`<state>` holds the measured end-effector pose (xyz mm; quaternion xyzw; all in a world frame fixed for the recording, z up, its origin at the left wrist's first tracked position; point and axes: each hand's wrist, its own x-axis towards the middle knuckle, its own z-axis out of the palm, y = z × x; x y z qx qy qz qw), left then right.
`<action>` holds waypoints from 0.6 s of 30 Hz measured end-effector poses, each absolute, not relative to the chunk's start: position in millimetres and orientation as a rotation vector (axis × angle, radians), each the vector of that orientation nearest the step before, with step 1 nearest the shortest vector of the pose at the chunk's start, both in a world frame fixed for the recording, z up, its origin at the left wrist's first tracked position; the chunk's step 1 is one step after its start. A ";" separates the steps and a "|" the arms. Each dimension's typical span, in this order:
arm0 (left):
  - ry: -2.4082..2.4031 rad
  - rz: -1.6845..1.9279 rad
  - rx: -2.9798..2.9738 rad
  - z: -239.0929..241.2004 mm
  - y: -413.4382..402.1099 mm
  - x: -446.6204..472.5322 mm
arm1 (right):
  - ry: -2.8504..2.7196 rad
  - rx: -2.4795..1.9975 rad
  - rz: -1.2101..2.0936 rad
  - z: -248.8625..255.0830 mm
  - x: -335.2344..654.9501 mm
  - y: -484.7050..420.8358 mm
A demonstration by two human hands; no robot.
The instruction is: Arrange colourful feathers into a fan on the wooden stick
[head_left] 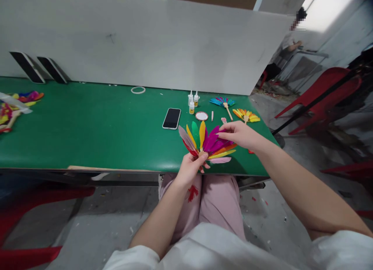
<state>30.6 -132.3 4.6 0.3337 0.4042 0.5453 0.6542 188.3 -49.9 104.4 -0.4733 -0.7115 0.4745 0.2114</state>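
Note:
My left hand is closed around the base of a fan of coloured feathers, held just above the near edge of the green table. The fan spreads grey, yellow, green, magenta, orange and pink feathers. My right hand pinches the tip of a magenta feather on the fan's right side. A red feather lies on my lap.
A black phone, three small glue bottles, a round lid and two finished feather fans lie behind my hands. A white ring sits farther back, feather pieces at far left. Red chairs stand to the right.

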 end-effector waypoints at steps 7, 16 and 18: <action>0.923 1.221 0.764 3.7 -132.0 30.6 | -2.012 -1.303 1.310 108.9 187.3 -52.2; 0.928 1.239 0.760 4.5 -132.5 30.8 | -1.959 -1.231 1.311 106.1 193.5 -45.5; 0.926 1.240 0.765 4.2 -132.7 30.7 | -1.951 -1.250 1.314 105.2 192.1 -45.0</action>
